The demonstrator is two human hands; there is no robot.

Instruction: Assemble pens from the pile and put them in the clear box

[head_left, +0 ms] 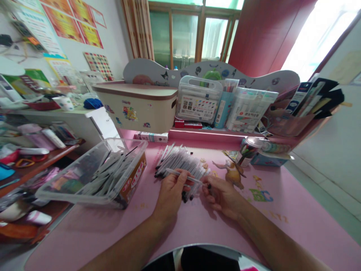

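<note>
Over the desk [180, 229], the left hand [170, 190] is holding a pen [194, 180] between clamped fingers, the right hand [221, 194] is pinching a black cap [209, 186] in its fingers near the pen's end, a pile of pens [180, 160] is lying just beyond, and a lidded bin [141, 107] is standing behind.

Coloured letters B and C [261, 195] are printed on the pink desk [306, 222]. Writing on the clear bin [138, 176], pen cases [248, 113] and wall posters [62, 23] is too blurred to read.
</note>
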